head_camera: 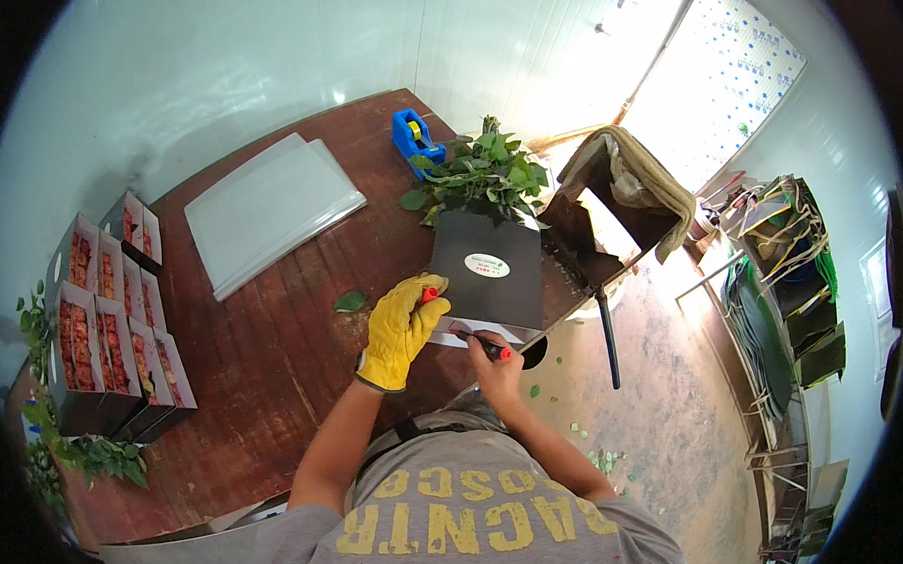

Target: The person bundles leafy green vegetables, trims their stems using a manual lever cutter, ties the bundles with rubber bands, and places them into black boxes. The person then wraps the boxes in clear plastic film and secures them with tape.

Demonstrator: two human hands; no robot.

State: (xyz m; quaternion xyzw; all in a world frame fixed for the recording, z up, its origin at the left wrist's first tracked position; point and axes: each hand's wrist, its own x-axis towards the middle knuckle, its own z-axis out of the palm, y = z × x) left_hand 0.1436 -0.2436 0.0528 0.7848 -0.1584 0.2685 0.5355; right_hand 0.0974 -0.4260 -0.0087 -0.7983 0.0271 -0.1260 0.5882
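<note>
My left hand (397, 329), in a yellow work glove, holds a red marker cap (429, 295) between thumb and fingers. It rests against the left side of a black cardboard flower wrap (489, 292) lying on the table. My right hand (498, 373) is bare and grips a black marker pen (489, 346) with a red end. The pen's tip meets the wrap's white near edge, where a small red mark shows. An oval white label (487, 265) with writing sits on the black face. Leafy green stems (496, 165) stick out of the far end.
On the wooden table (275, 363), wrapped red flower bunches (114, 338) stand at left. Clear plastic sheets (274, 210) lie farther back, near a blue tape dispenser (415, 141). A dark rod (609, 340) juts from the right edge beside a cloth-draped frame (627, 179). Racks (780, 300) line the right wall.
</note>
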